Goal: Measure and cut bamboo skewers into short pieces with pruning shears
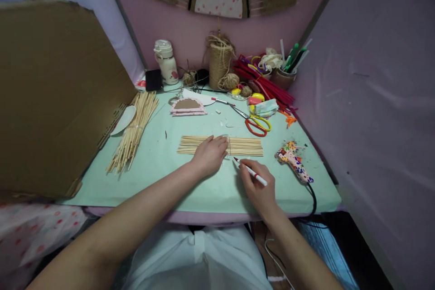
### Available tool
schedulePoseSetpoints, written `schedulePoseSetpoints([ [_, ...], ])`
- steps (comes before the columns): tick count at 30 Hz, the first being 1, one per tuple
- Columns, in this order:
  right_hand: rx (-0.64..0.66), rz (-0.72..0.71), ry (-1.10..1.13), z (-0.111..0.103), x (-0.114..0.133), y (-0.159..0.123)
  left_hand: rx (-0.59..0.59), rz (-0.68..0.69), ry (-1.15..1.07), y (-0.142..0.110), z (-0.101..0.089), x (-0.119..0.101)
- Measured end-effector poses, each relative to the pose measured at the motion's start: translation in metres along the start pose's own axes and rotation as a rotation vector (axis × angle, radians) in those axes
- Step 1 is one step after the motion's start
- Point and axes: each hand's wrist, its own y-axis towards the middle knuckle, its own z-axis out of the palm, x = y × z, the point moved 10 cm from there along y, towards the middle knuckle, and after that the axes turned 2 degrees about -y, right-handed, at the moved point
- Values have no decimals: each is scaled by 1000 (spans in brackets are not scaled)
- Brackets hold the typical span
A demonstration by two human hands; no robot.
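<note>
A row of thin wooden sticks (248, 146) lies side by side on the pale green table, with a dark line across it near the middle. My left hand (210, 152) rests flat over the sticks, fingers stretched out, beside that line. A clear strip, perhaps a ruler, shows partly from under the fingers; most of it is hidden. Just in front of the sticks, my right hand (260, 183) is closed around a white marker (255, 175) with a red band. Its dark tip points up and left, close to the row's front edge but apart from it.
Scissors (253, 122) lie behind the sticks, and a patterned glue gun (295, 161) sits at right with its cord over the edge. A stick bundle (134, 131) and a cardboard sheet (57, 99) are at left. A bottle (167, 63), twine spool (219, 63) and pen cup (283, 78) line the back.
</note>
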Motion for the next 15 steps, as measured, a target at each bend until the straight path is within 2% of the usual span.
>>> schedulePoseSetpoints([
  [5, -8, 23, 40, 4, -5, -7, -51, -2, -13, -3, 0, 4],
  [7, -4, 51, 35, 6, -10, -8, -93, -23, -30, -6, -6, 9],
  [9, -5, 77, 40, 7, -14, -9, -169, -43, -45, -12, -23, 15],
  [12, -3, 87, 47, 7, -16, -10, -290, -50, -47, -18, -57, 26],
  [15, -2, 81, 42, 7, -15, -11, -364, -77, -12, -11, -87, 44],
])
